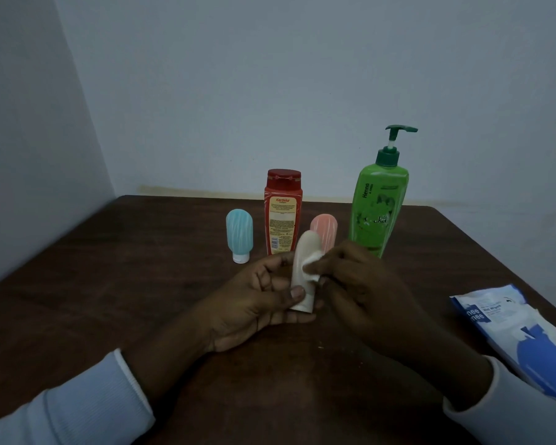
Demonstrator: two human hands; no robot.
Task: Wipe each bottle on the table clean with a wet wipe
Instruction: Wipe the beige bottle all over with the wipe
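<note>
My left hand point(264, 303) holds a small cream squeeze bottle point(304, 258) upright by its white cap end, above the dark wooden table point(109, 284). My right hand point(363, 290) presses a folded white wet wipe point(312, 268) against the bottle's right side. Behind stand a blue squeeze bottle point(239, 234), a red shampoo bottle point(282, 210), a pink squeeze bottle point(326, 229) partly hidden by the cream one, and a tall green pump bottle point(377, 203).
A blue and white wet wipes pack point(520, 335) lies at the table's right edge beside my right sleeve. Pale walls meet in a corner behind the table on the left.
</note>
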